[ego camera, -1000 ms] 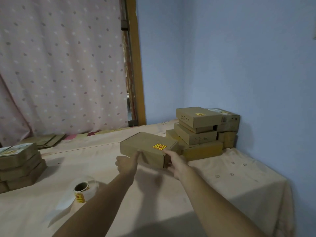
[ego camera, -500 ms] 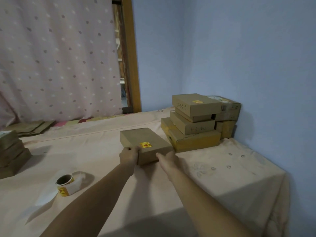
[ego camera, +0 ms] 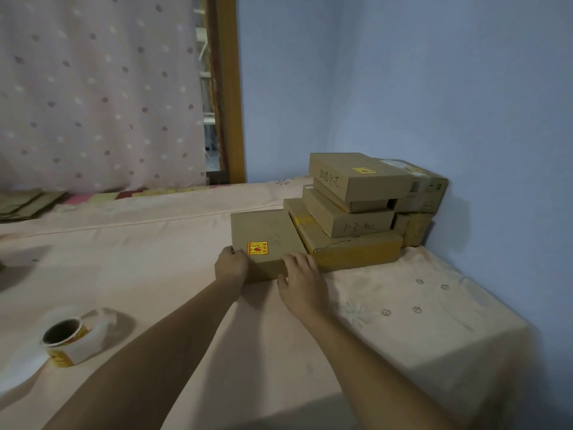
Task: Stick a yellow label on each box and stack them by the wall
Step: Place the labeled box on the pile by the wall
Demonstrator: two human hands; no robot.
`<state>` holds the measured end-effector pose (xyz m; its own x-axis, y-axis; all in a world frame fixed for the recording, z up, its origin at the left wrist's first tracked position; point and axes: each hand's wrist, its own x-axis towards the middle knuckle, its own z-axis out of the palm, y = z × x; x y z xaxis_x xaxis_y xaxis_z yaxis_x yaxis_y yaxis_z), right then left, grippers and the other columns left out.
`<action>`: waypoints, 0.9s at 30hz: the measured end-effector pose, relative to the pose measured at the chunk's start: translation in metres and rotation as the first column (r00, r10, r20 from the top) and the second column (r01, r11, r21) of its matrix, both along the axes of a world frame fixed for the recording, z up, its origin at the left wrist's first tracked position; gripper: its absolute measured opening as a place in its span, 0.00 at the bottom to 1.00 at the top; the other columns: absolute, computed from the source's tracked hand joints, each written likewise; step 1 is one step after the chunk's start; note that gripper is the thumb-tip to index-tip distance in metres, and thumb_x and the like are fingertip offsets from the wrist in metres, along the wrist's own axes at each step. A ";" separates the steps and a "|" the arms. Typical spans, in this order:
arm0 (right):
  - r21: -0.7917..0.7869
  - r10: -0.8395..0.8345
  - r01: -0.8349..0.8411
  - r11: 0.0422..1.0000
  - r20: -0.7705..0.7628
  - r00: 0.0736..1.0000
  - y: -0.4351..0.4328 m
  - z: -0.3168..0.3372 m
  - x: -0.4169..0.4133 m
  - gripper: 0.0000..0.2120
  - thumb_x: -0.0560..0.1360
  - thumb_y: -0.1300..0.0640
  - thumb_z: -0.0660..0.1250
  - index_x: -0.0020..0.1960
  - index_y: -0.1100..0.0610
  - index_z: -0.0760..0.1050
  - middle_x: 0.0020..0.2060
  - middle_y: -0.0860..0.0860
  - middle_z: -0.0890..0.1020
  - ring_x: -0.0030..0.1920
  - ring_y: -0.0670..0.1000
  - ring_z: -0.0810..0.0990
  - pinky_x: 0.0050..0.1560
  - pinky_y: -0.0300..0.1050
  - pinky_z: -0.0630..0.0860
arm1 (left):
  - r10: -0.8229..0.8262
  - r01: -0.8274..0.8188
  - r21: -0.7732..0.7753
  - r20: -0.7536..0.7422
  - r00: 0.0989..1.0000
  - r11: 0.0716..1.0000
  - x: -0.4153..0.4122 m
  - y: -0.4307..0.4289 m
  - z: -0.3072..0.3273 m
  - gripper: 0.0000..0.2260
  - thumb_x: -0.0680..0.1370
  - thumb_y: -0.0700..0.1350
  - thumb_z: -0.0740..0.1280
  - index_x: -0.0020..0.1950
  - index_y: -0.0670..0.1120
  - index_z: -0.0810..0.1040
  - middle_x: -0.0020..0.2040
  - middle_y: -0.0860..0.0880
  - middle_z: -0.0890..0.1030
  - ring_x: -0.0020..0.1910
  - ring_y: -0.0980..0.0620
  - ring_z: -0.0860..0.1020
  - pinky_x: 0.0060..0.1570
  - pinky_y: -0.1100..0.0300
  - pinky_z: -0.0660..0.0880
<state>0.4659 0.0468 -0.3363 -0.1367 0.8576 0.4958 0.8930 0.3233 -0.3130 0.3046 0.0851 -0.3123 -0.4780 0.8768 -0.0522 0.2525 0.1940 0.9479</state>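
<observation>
A flat cardboard box (ego camera: 263, 234) lies on the pink cloth (ego camera: 403, 305), its far right side touching the left flank of the stack of boxes (ego camera: 350, 225), which stands in the corner against the blue wall (ego camera: 434, 88). A yellow label (ego camera: 257, 248) is stuck on the box's top, at the corner farthest from the stack and nearest the person. The left hand (ego camera: 232, 264) grips that same corner, fingers curled over the edge just beside the label. The right hand (ego camera: 302, 279) holds the other near corner, the one next to the stack's bottom box, with fingers bent over the top edge and the thumb low on the front face. The stack's top box (ego camera: 356, 178) carries its own yellow label (ego camera: 363, 170). Well away from the stack, to its left and nearer the person, a roll of labels (ego camera: 66, 339) rests on the cloth. Behind and left of the stack hangs a dotted curtain (ego camera: 93, 88) beside a wooden frame (ego camera: 229, 88).
</observation>
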 end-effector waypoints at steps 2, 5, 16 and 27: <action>0.015 -0.013 0.013 1.000 -0.003 1.000 0.005 -0.003 0.000 0.20 0.78 0.53 0.67 0.69 0.53 0.73 0.68 0.48 0.74 0.70 0.52 0.68 0.63 0.47 0.73 | 0.004 -0.004 0.006 -0.014 1.000 1.000 0.001 0.004 -0.002 0.15 0.81 0.45 0.56 0.62 0.42 0.76 0.59 0.40 0.79 0.56 0.40 0.76 0.59 0.47 0.75; 0.022 -0.039 0.040 0.999 -0.029 0.999 0.008 -0.007 -0.004 0.22 0.76 0.54 0.69 0.69 0.55 0.72 0.69 0.50 0.74 0.72 0.54 0.68 0.64 0.49 0.74 | 0.003 -0.002 0.019 -0.037 0.999 1.000 0.001 0.007 -0.005 0.15 0.81 0.45 0.56 0.62 0.42 0.76 0.58 0.41 0.79 0.55 0.41 0.76 0.57 0.50 0.75; -0.146 -0.052 0.050 0.988 -0.009 0.999 0.002 0.003 -0.007 0.28 0.78 0.51 0.67 0.76 0.54 0.64 0.76 0.50 0.65 0.78 0.54 0.58 0.74 0.51 0.63 | -0.081 0.081 -0.007 -0.044 0.996 0.997 -0.008 -0.012 0.001 0.16 0.81 0.44 0.58 0.67 0.43 0.74 0.62 0.43 0.78 0.54 0.45 0.73 0.51 0.55 0.70; -0.224 0.024 -0.015 0.974 0.034 0.999 -0.033 0.060 -0.076 0.24 0.80 0.47 0.60 0.74 0.55 0.66 0.74 0.52 0.69 0.75 0.55 0.64 0.72 0.50 0.63 | -0.173 0.209 0.032 -0.450 0.876 0.977 -0.083 -0.087 0.061 0.19 0.82 0.46 0.60 0.74 0.45 0.71 0.72 0.46 0.73 0.68 0.45 0.73 0.67 0.54 0.69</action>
